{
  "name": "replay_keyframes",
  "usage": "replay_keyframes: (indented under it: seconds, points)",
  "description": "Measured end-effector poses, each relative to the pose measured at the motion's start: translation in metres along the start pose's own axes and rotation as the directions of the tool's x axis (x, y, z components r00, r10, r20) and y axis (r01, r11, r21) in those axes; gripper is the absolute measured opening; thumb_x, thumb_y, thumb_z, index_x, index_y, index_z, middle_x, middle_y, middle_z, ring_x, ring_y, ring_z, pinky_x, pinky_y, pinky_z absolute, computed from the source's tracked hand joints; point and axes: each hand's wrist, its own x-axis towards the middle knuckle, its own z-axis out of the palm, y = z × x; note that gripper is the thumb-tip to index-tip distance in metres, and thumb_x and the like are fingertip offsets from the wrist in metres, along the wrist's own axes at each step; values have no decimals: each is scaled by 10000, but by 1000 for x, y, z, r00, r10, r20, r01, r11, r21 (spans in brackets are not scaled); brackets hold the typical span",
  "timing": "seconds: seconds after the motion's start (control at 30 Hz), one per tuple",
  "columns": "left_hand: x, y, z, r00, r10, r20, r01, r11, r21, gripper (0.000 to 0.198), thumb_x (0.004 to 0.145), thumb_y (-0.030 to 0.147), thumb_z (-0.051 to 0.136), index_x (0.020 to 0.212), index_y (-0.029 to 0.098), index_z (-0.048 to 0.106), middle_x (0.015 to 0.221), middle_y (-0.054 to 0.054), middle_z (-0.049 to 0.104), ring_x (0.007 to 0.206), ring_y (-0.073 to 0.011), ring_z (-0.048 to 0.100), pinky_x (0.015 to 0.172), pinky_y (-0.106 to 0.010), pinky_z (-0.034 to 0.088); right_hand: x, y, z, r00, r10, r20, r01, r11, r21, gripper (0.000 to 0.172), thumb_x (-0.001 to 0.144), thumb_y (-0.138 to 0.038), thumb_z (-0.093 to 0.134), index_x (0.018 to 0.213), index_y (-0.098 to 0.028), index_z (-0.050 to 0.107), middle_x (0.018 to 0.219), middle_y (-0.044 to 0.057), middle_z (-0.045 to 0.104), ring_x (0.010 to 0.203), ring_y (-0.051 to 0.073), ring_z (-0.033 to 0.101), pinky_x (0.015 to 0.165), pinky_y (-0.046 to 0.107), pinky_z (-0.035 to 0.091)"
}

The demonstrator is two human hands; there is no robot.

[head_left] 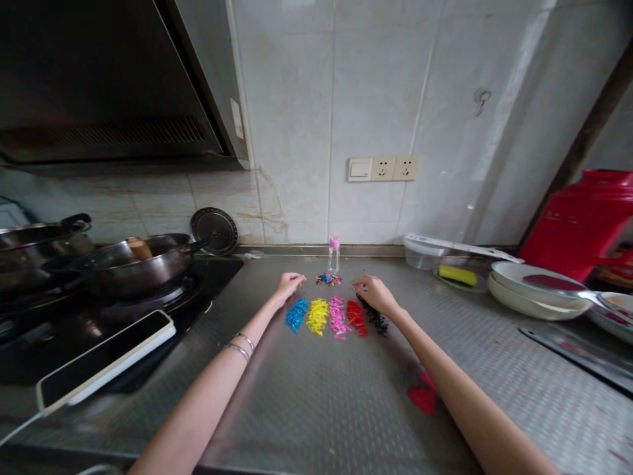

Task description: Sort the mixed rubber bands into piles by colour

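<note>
On the steel counter (316,396) lie sorted piles of tiny bands: blue (296,314), yellow (317,315), pink (338,316), red (356,316) and black (376,319). Behind them is a small mixed-colour heap (328,280) in front of a small clear bottle with a pink cap (334,255). My left hand (288,285) hovers left of the mixed heap, fingers curled in a pinch; what they hold is too small to see. My right hand (373,292) is over the black pile's far end, fingertips pinched together toward the heap.
A stove with two pans (133,264) stands at left, a phone (106,359) on its edge. At right are stacked white dishes (534,290), a sponge (457,274), a clear tub (422,253) and a red container (581,221). A red scrap (422,398) lies under my right forearm.
</note>
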Motion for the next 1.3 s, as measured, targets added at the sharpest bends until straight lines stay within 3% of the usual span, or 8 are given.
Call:
replay_keyframes:
  seconds: [0.17,0.6,0.83,1.3]
  points:
    - [0,-12,-2,992,-69,-102,53,987,-151,311,687,363,472,793,105,611,549,15,489,353,-18,273,346,-174,161,16,3,7,1000,30,-3,-30,1000,4,234,720,-234,467,866,-193,644,859,47,640,815,153,558,744,227,394]
    - [4,-19,6,992,74,-100,-65,994,86,268,686,303,466,714,107,648,577,-27,582,511,-93,481,463,-189,315,50,-10,35,997,40,65,-39,999,-32,255,764,-201,425,960,-191,587,871,59,635,792,148,571,661,203,390]
    - [5,-20,8,993,74,-89,-62,989,132,249,687,278,469,721,112,651,591,-27,594,563,-112,515,501,-195,342,61,-4,47,983,96,155,-89,995,-52,303,691,-152,518,992,-175,544,837,51,626,736,129,563,611,187,376]
    - [6,-22,9,990,96,-104,-79,985,156,249,682,279,463,687,108,645,565,-20,580,567,-115,516,523,-200,357,66,-8,56,984,114,137,-101,990,-101,333,716,-172,500,1049,-179,498,862,75,621,772,163,568,608,212,376]
